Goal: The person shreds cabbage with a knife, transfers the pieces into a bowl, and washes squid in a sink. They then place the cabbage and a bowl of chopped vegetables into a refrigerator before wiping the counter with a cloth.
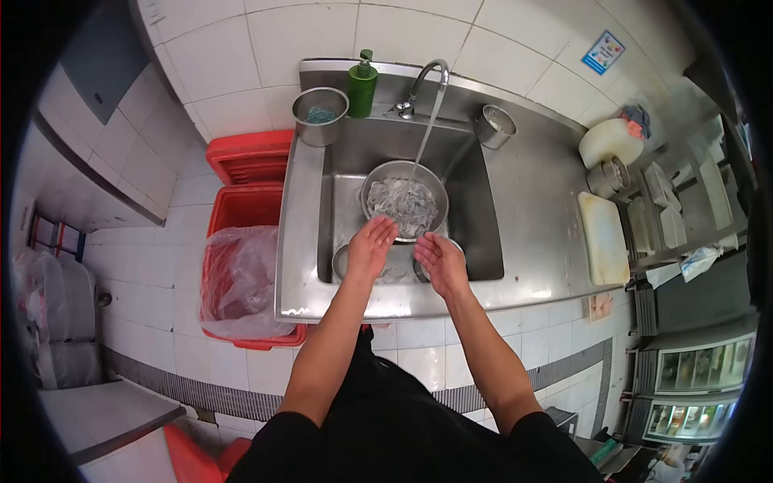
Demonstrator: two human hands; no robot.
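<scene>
My left hand (373,246) is held over the near side of the sink, at the front rim of a round metal bowl (388,169), with its fingers stretched out and nothing in them. To its right, my right hand (442,262) is also open, palm turned inward, fingertips near the same rim. Greyish-white, wet pieces that look like raw shrimp (403,203) fill the bowl. Water (428,127) runs from the curved tap (439,66) into it. Below the hands, other metal bowls (341,264) sit in the sink (471,233), partly hidden by them.
A green pump bottle (363,87) and a metal pot (320,135) stand at the sink's back left. Another metal container (494,129) is at the back right. A red bin (241,197) with a clear liner stands left. A white cutting board (602,239) lies on the right.
</scene>
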